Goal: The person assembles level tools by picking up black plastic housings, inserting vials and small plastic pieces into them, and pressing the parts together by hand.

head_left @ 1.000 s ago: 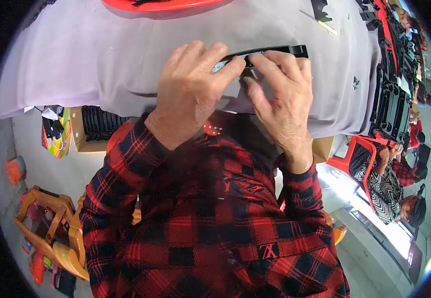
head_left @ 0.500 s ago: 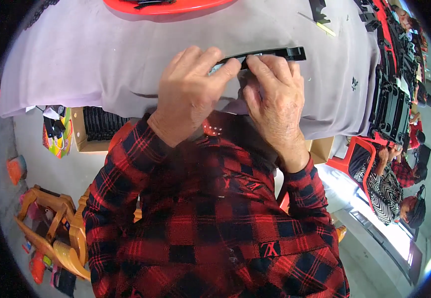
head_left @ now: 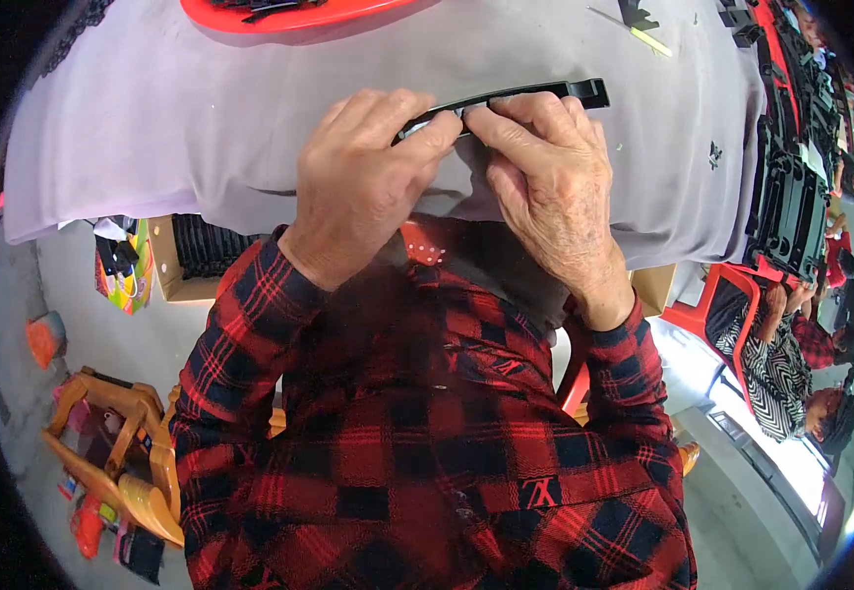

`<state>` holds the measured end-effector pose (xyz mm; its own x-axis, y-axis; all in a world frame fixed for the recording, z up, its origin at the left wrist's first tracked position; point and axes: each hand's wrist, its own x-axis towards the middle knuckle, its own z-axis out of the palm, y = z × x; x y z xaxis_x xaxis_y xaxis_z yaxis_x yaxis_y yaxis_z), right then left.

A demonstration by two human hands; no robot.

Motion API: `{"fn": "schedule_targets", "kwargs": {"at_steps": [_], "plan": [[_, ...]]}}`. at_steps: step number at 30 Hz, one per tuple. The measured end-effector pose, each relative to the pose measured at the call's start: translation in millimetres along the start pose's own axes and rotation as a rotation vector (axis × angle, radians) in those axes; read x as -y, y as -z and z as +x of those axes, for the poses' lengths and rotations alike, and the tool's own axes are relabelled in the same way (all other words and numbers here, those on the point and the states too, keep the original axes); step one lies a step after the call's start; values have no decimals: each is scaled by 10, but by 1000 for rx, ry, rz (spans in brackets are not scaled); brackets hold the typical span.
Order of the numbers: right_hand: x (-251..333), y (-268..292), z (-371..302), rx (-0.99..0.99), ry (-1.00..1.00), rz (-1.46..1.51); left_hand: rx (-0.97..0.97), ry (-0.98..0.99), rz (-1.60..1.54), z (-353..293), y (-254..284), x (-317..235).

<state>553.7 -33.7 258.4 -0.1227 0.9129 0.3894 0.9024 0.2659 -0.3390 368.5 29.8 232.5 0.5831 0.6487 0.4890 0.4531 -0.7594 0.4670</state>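
Hands (head_left: 557,182) curled, fingertips close together, both holding black strip (head_left: 588,92)

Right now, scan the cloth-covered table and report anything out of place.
One thing: small black bits lie loose on the grey cloth, to the right of the right hand and apart from the long black part it touches. They look like stray scraps.
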Motion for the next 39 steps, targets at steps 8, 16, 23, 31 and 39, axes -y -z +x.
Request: {"fn": "schedule_targets", "kwargs": {"at_steps": [8, 16, 23, 31, 39], "plan": [[-53, 37, 23, 62, 60, -20, -40, -72, -1, 6, -1, 8], [-75, 66, 46, 108, 78, -45, 64, -123, -57, 50, 71, 112], [-100, 83, 41, 125, 105, -63, -16, -233, -130, 71, 0, 208], [-76, 81, -7, 120, 80, -15, -21, -173, -148, 113, 42, 103], [-113, 99, -13, 82, 13, 203, 87, -218, -70, 284, 41, 76]]}}
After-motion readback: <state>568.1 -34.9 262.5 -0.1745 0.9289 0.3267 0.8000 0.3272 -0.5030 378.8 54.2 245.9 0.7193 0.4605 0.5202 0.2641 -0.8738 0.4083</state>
